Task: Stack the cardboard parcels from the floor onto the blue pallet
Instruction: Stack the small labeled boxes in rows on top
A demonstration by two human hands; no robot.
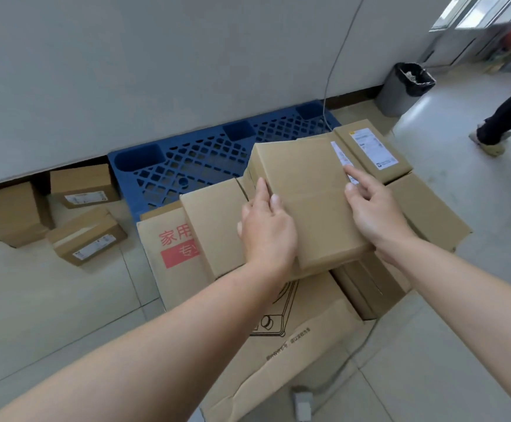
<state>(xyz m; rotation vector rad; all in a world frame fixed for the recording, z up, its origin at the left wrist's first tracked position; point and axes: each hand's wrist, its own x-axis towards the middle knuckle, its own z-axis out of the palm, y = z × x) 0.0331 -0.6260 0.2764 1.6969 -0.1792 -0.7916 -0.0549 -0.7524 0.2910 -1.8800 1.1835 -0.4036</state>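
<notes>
1. Hands and bare forearms reach forward from the bottom of the view, carrying one brown cardboard parcel (306, 196) between them.
2. Its long axis runs away from the person, the far end angled slightly to the left. A white label strip lies along its right edge.
3. It sits just above, or perhaps touching, a layer of cartons on the near half of the blue pallet (187, 159). I cannot tell whether it has been set down yet.
4. Bare blue grid shows beyond and to the left of the parcel, up against the wall. That looks like the nearest free space, on the left hand's side.
5. The left hand (266, 229) grips the parcel's left long edge, thumb on top and the fingers wrapped down over the side.
6. The right hand (373, 214) clasps the right long edge near the closest corner. Its thumb and straight forefinger lie on top, the forefinger touching the label. The other fingers appear to curl underneath.
7. Both hands hold the nearer half, so the far end juts out unsupported.
8. Three small parcels (88, 237) remain on the floor left of the pallet, well apart from either hand.
9. A large flat carton (169, 248) with red print lies beneath the stack.
</notes>
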